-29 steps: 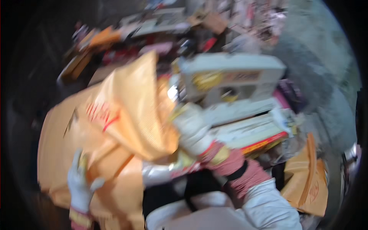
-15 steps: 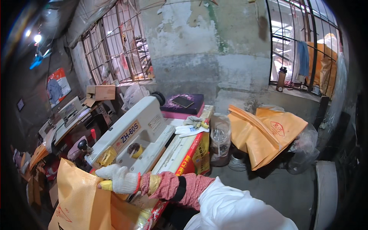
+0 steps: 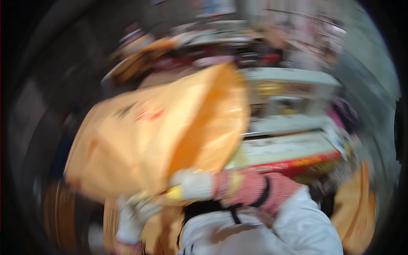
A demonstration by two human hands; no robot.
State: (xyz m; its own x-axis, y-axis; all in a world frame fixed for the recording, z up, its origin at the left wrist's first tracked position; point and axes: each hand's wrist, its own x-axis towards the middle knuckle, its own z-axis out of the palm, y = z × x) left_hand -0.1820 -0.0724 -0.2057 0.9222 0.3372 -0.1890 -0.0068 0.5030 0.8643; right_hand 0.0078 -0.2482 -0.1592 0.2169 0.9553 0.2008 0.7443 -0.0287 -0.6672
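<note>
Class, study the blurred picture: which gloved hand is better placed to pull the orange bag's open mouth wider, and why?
Probably the right hand: it grips the orange bag at the lower rim of its open mouth. The left hand sits lower, under the bag's bottom edge. Blur hides the fingers.

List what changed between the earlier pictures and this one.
The view swung from the wall and window back down to the hands. The orange woven sack now lies spread open, wider than a second ago. The right hand and left hand, both gloved, still grip its lower edge. The sewing machine stays behind it.
</note>
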